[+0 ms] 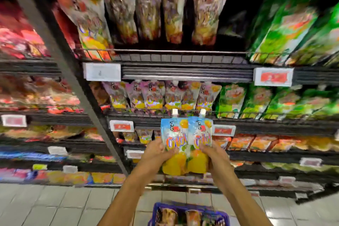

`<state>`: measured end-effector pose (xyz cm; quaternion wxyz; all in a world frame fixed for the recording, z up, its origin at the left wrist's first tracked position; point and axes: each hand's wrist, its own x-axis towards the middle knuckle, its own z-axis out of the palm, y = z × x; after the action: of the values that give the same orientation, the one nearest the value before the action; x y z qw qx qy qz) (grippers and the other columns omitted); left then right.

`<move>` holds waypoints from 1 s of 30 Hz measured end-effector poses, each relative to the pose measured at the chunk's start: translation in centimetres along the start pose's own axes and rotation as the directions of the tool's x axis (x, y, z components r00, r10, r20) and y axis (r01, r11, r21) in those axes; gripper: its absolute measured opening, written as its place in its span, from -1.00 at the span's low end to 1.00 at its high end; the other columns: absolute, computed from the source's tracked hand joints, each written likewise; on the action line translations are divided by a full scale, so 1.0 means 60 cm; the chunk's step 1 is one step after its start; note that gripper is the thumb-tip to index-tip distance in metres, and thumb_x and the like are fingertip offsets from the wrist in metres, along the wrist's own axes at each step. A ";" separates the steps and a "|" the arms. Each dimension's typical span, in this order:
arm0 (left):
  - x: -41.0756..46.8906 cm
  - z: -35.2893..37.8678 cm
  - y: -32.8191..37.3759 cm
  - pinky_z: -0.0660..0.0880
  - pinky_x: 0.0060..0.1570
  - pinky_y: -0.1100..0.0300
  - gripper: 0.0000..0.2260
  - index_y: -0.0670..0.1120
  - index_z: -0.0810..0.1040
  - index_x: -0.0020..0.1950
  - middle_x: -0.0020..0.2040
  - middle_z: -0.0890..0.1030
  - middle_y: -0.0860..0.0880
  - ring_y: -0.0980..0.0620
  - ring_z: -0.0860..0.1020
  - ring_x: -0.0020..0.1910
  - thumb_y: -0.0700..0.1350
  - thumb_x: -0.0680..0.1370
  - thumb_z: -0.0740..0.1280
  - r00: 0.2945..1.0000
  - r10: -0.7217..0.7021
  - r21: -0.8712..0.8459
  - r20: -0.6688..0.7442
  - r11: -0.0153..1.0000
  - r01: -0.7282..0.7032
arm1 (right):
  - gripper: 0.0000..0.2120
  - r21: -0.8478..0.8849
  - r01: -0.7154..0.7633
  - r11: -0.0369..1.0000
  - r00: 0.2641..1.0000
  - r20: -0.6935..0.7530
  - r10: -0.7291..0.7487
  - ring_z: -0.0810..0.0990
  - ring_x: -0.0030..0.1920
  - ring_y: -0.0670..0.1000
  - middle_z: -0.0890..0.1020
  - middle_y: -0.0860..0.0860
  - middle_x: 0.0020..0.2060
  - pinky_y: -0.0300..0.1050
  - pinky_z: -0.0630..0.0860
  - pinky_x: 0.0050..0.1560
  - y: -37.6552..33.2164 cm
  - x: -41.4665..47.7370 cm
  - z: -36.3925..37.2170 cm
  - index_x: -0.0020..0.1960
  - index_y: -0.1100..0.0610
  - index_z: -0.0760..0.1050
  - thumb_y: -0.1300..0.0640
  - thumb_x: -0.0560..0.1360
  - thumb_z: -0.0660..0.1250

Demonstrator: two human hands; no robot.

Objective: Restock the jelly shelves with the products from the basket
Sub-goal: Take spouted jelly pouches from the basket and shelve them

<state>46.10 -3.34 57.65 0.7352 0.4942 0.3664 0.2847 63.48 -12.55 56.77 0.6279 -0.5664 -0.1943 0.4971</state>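
I hold two blue-and-yellow jelly pouches with white caps side by side in front of the shelves. My left hand (pixel 158 152) grips the left pouch (pixel 173 137) and my right hand (pixel 213 154) grips the right pouch (pixel 200 134). Both pouches are upright, their caps level with the wire rail of the middle shelf (pixel 183 113), where similar pouches (pixel 165 95) stand in a row. More spouted pouches (pixel 146 11) hang or stand on the top shelf. The blue basket (pixel 185 213) sits on the floor below my arms with several pouches inside.
Green packs (pixel 275 31) fill the shelves to the right, red and orange packs (pixel 22 36) the bay to the left. A grey upright post (pixel 73 86) divides the bays. Price tags (pixel 101 71) line the shelf edges. Pale floor tiles (pixel 55 205) lie below.
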 end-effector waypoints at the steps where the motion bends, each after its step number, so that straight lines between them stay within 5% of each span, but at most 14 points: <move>1: -0.004 0.001 0.029 0.53 0.20 -0.13 -0.51 -0.22 0.51 0.27 0.16 0.65 -0.20 -0.19 0.60 0.18 -0.22 0.36 0.47 0.999 0.034 0.003 0.000 0.999 -0.034 | -0.64 -0.017 0.040 0.999 0.999 0.032 -0.040 0.71 -0.03 0.13 0.72 0.12 0.01 0.10 0.67 -0.09 -0.028 -0.005 0.011 0.17 0.11 0.60 0.11 0.37 0.43; 5: -0.025 0.003 0.129 0.54 0.18 -0.09 -0.44 -0.12 0.50 0.29 0.18 0.65 -0.15 -0.14 0.61 0.18 -0.15 0.30 0.53 0.991 0.124 -0.016 0.043 0.992 -0.124 | -0.50 -0.058 0.188 0.980 0.971 0.163 -0.177 0.68 0.10 0.15 0.69 0.10 0.11 0.11 0.66 -0.03 -0.121 -0.024 0.047 0.27 0.10 0.53 0.04 0.35 0.49; 8: -0.042 0.008 0.190 0.60 0.10 0.03 -0.50 -0.10 0.51 0.26 0.17 0.66 -0.12 -0.09 0.63 0.16 -0.17 0.33 0.51 0.975 0.212 -0.017 0.061 0.977 -0.212 | -0.59 -0.044 0.275 0.961 0.941 0.215 -0.259 0.69 0.07 0.17 0.69 0.11 0.11 -0.05 0.65 -0.23 -0.182 -0.041 0.072 0.19 0.03 0.60 0.02 0.36 0.50; 11: -0.058 0.012 0.241 0.61 0.05 0.07 -0.52 -0.09 0.52 0.24 0.13 0.67 -0.11 -0.09 0.64 0.13 -0.17 0.35 0.53 0.956 0.286 0.005 0.071 0.958 -0.287 | -0.65 -0.044 0.362 0.931 0.907 0.246 -0.342 0.70 0.04 0.12 0.70 0.08 0.07 -0.12 0.65 -0.18 -0.232 -0.061 0.093 0.10 -0.06 0.65 -0.02 0.32 0.54; 17: -0.086 0.011 0.345 0.61 0.01 0.15 -0.47 -0.02 0.55 0.25 0.13 0.68 -0.06 -0.05 0.65 0.12 -0.05 0.30 0.59 0.883 0.456 0.091 0.111 0.880 -0.466 | -0.58 0.006 0.485 0.875 0.846 0.253 -0.470 0.70 0.05 0.13 0.71 0.08 0.05 0.02 0.67 -0.08 -0.322 -0.079 0.120 0.09 -0.04 0.65 0.03 0.24 0.57; 23: -0.103 0.042 0.475 0.56 -0.12 0.35 -0.72 0.01 0.61 0.10 0.00 0.72 0.08 0.12 0.67 0.02 -0.16 0.42 0.52 0.685 0.728 0.322 0.011 0.646 -0.692 | -0.29 0.014 0.672 0.740 0.719 0.222 -0.658 0.70 0.01 0.01 0.72 0.01 0.03 -0.17 0.63 -0.17 -0.422 -0.095 0.151 0.09 -0.12 0.63 -0.29 -0.03 0.65; 30: -0.115 0.090 0.636 0.60 -0.04 0.26 -0.76 0.07 0.63 0.02 -0.08 0.71 0.16 0.21 0.66 -0.04 -0.10 0.40 0.55 0.459 0.888 0.435 -0.006 0.416 -0.799 | -0.53 0.039 0.819 0.572 0.552 0.217 -0.805 0.68 0.06 -0.06 0.72 -0.03 0.02 -0.30 0.59 -0.11 -0.533 -0.111 0.172 0.05 -0.09 0.66 -0.14 0.17 0.60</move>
<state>44.47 1.81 96.45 0.3313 0.7024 0.1959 0.5987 65.22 -8.46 90.76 0.7427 -0.3772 -0.5153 0.2017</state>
